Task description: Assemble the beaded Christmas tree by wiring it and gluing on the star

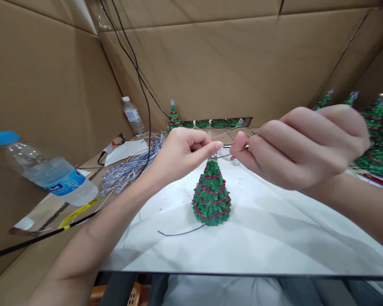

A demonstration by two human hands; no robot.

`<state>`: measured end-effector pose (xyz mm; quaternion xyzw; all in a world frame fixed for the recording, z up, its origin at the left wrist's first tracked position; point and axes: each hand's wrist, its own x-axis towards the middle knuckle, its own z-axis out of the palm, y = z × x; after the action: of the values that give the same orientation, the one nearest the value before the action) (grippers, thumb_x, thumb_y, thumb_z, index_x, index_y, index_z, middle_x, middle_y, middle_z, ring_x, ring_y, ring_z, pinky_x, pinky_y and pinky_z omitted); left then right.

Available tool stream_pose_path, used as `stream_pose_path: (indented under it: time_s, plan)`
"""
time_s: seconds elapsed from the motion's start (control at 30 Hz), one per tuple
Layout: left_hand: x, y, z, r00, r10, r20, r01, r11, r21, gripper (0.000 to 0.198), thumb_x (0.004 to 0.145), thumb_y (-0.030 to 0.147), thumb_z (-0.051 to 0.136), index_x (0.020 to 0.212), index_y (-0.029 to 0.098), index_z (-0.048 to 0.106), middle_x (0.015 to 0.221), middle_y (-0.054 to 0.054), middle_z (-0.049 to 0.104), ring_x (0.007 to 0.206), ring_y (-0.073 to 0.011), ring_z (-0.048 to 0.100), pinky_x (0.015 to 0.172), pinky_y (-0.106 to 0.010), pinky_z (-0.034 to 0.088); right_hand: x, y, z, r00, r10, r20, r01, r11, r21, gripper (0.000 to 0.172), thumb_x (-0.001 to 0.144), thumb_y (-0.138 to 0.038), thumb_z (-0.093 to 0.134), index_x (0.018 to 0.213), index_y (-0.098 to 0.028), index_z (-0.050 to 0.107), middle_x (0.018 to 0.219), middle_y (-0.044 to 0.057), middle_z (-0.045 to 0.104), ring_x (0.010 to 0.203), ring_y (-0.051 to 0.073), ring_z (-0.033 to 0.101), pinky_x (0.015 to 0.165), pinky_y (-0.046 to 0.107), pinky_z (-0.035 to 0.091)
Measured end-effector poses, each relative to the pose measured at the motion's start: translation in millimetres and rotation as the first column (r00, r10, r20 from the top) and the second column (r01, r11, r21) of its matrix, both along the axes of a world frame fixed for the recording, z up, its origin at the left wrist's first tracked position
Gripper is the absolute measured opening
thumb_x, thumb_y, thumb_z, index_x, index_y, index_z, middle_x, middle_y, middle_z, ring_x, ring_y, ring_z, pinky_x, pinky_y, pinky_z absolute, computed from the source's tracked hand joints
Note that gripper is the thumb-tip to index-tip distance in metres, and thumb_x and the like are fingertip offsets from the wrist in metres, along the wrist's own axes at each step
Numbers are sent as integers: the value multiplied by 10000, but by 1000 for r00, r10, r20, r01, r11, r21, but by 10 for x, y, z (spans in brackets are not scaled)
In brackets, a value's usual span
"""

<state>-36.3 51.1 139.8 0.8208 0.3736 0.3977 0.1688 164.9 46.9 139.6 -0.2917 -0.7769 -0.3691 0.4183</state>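
Observation:
A small green beaded Christmas tree (212,198) with red garland loops stands upright in the middle of a white sheet (274,238). Both hands hover just above its tip. My left hand (181,149) is closed in a pinch, thumb and forefinger pressed together over the treetop. My right hand (301,142) is curled shut, its fingertips pinching a thin wire (225,146) that runs between the two hands. What sits at the very tip of the tree is hidden by the fingers.
A short dark wire piece (180,233) lies in front of the tree. Water bottles stand at the left (49,172) and back (133,115). A bundle of clear star picks (130,168) lies left. Finished trees stand at the right (378,136) and back (173,117). Cardboard walls surround.

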Motion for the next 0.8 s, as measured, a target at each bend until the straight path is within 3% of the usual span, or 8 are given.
stream_pose_path:
  time_s: [0.17,0.37,0.5,0.6,0.8]
  plan:
    - [1,0,-1,1000,-3,2,3,1000,2,331,884,266,642,592,114,624,422,67,388,399,-44,313,409,-210,188,-44,-28,48,995,102,11,-101,994,-29,555,990,-245,415,460,-174,267,442,-14,235,463,100,230,558,334,146]
    - [-3,10,-4,1000,-7,5,7,1000,9,335,880,262,637,578,117,613,421,60,396,402,-50,323,407,-215,188,-102,-71,115,992,114,59,-121,984,134,544,964,-155,446,446,-160,280,442,-20,257,465,102,163,576,331,120]
    - [-4,11,-5,1000,-2,1,2,1000,14,341,881,283,632,582,120,616,416,59,401,400,-53,326,406,-217,191,-143,-128,175,996,73,56,-72,997,-21,580,969,-220,464,427,-159,265,421,-21,230,455,99,106,551,329,131]
    - [-5,10,-8,1000,9,-13,-8,1000,17,345,883,295,623,582,128,610,411,60,398,396,-55,323,406,-218,195,-154,-137,193,998,-3,57,13,987,-161,608,960,-308,494,423,-165,248,419,-14,217,450,96,144,539,328,156]
    - [-8,1,-11,1000,14,-19,-13,1000,17,390,886,382,629,586,134,604,411,59,396,394,-59,325,405,-219,204,-94,-35,150,996,-74,53,81,987,-138,542,939,-342,472,468,-178,262,475,-2,241,510,112,248,565,336,151]
